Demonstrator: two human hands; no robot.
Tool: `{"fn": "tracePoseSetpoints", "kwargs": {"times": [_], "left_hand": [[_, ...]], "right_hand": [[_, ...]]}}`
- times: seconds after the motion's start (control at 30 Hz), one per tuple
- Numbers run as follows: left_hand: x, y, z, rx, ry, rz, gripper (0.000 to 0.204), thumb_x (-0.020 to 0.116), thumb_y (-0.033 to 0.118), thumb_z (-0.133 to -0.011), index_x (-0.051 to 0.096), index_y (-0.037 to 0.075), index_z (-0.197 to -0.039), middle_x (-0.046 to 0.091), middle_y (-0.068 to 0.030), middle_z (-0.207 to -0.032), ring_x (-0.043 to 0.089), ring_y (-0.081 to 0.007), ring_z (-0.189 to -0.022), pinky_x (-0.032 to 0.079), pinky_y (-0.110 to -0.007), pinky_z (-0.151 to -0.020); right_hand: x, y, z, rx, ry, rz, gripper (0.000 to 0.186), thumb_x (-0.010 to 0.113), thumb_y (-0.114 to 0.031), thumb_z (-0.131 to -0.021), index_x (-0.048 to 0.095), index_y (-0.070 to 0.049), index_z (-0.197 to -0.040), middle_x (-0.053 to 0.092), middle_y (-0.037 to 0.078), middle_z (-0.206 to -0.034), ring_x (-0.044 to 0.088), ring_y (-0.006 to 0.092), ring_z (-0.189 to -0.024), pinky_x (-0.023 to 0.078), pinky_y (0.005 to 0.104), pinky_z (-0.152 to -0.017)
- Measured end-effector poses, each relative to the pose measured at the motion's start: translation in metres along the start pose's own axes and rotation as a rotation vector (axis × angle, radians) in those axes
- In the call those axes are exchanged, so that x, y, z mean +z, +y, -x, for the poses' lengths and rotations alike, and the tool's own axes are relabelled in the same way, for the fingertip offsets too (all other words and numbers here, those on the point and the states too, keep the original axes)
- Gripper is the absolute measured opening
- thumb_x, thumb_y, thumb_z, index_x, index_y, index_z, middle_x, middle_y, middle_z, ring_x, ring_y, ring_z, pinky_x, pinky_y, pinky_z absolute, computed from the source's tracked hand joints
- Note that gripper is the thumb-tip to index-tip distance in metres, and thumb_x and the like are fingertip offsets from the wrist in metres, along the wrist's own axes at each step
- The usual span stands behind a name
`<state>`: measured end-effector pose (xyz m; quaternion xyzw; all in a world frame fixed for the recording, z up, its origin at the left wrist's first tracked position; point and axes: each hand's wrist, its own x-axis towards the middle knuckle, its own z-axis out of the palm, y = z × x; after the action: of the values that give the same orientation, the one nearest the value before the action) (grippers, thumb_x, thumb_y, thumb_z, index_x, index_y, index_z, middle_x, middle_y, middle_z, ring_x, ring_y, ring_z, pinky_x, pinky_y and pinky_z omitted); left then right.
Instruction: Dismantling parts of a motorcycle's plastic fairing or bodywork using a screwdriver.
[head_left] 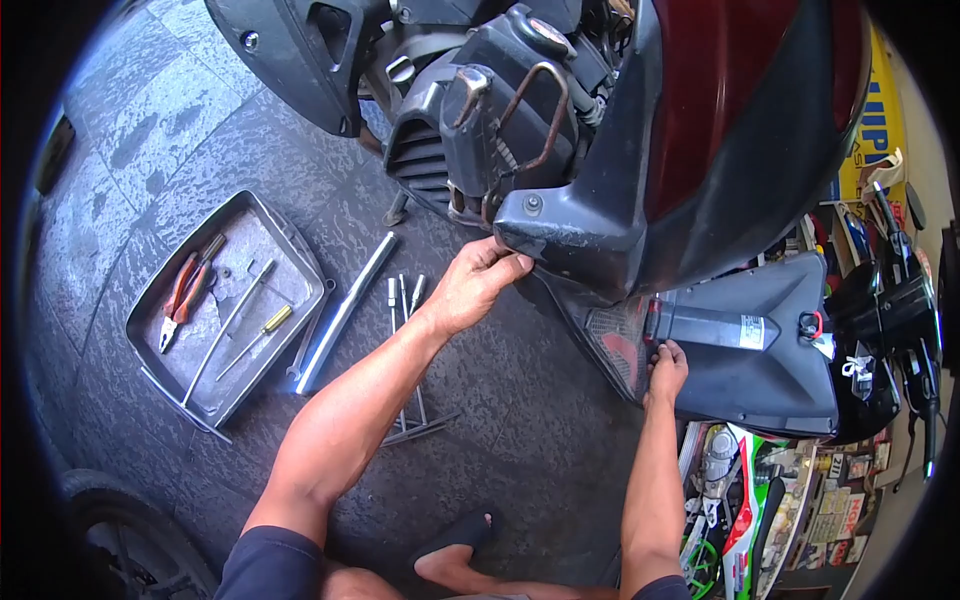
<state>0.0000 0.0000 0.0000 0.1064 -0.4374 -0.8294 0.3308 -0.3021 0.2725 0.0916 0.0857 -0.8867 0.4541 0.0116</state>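
Note:
A scooter with a dark red and black plastic body panel (700,120) fills the upper right. My left hand (475,285) pinches the lower corner of that black side panel, just below its screw (533,203), thumb and fingers pressed together on the edge. Farther right, my right hand (667,373) is closed at the edge of the grey floorboard (760,385), next to a mesh grille (620,345). Its fingertips are partly hidden against the plastic. Left of the panel sits the black engine cover (450,140) with a bent metal bracket (556,115).
On the dark tiled floor at left lies a metal tray (140,350) holding pliers (184,300), a screwdriver (258,340) and a long T-handle wrench (230,330). Beside it are a chrome tube (350,310) and several T-handle wrenches (405,295). A wheel (135,535) stands lower left.

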Motion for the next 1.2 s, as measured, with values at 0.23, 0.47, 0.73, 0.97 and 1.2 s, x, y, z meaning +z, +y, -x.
{"fn": "tracePoseSetpoints", "kwargs": {"times": [0.23,0.47,0.73,0.97,1.2], "left_hand": [[-0.008,-0.017,-0.003,0.052,-0.061,0.147,0.034,0.065,0.023,-0.092,0.065,-0.003,-0.113,0.066,-0.0071,-0.108,0.057,-0.0146,-0.104,0.042,-0.031,-0.094],[-0.022,-0.019,-0.009,0.046,-0.194,0.146,0.048,0.066,0.025,-0.088,0.059,-0.005,-0.124,0.064,-0.0128,-0.116,0.057,-0.0192,-0.110,0.042,-0.033,-0.098],[0.003,-0.005,-0.006,0.086,-0.177,0.112,0.045,0.073,0.018,-0.086,0.059,-0.002,-0.124,0.064,-0.0081,-0.118,0.055,-0.0161,-0.111,0.041,-0.033,-0.101],[0.002,-0.009,-0.004,0.084,-0.140,0.103,0.041,0.069,0.018,-0.088,0.060,0.004,-0.125,0.064,-0.0068,-0.119,0.055,-0.0158,-0.112,0.040,-0.035,-0.102],[0.003,-0.005,-0.020,0.081,-0.211,0.174,0.038,0.064,0.021,-0.086,0.064,-0.002,-0.116,0.067,-0.0074,-0.111,0.057,-0.0152,-0.105,0.041,-0.031,-0.097]], "right_hand": [[0.022,-0.005,-0.033,-0.352,0.001,0.569,0.043,0.064,-0.018,-0.090,0.055,0.007,-0.125,0.067,0.018,-0.110,0.064,0.0236,-0.101,0.047,0.0326,-0.091],[0.040,0.001,-0.059,-0.318,0.052,0.729,0.040,0.073,-0.022,-0.084,0.059,0.004,-0.111,0.067,0.016,-0.099,0.063,0.0255,-0.090,0.047,0.0361,-0.086],[0.047,-0.016,-0.060,-0.260,0.069,0.821,0.047,0.072,-0.026,-0.076,0.057,0.004,-0.110,0.064,0.024,-0.106,0.061,0.0343,-0.104,0.044,0.0370,-0.094],[0.049,-0.022,-0.021,-0.112,0.017,0.789,0.053,0.065,-0.034,-0.079,0.060,0.007,-0.112,0.064,0.025,-0.112,0.061,0.0344,-0.109,0.043,0.0378,-0.096],[0.041,-0.015,-0.005,-0.185,-0.024,0.835,0.053,0.063,-0.025,-0.081,0.057,0.006,-0.123,0.062,0.027,-0.119,0.058,0.0377,-0.116,0.042,0.0400,-0.100]]}}
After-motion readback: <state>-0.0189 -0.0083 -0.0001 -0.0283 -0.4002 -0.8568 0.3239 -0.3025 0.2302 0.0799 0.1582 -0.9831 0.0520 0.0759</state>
